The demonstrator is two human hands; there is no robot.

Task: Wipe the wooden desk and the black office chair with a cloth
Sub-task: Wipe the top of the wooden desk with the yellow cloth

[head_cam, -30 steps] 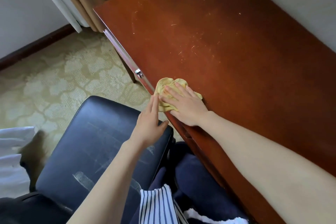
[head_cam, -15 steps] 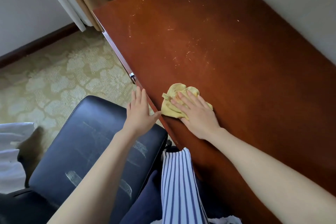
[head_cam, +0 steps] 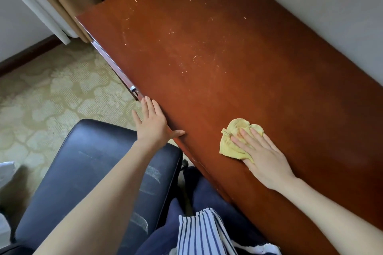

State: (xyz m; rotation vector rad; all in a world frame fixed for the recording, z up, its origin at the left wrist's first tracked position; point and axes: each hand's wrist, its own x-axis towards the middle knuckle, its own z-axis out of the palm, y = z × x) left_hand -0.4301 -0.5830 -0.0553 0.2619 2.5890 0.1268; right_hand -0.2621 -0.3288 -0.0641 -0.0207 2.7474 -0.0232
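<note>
A: R fingers?
B: Straight, flat on yellow cloth (head_cam: 238, 141), right hand (head_cam: 267, 159) pressing it onto wooden desk (head_cam: 217, 51), near front edge.
A: L?
B: Left hand (head_cam: 154, 124) w/ fingers straight, spread, resting on desk edge, above black chair (head_cam: 83, 172).

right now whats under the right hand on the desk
A crumpled yellow cloth lies under the right hand, whose straight fingers press it onto the wooden desk. The cloth's near part and the wood beneath it are covered.
</note>
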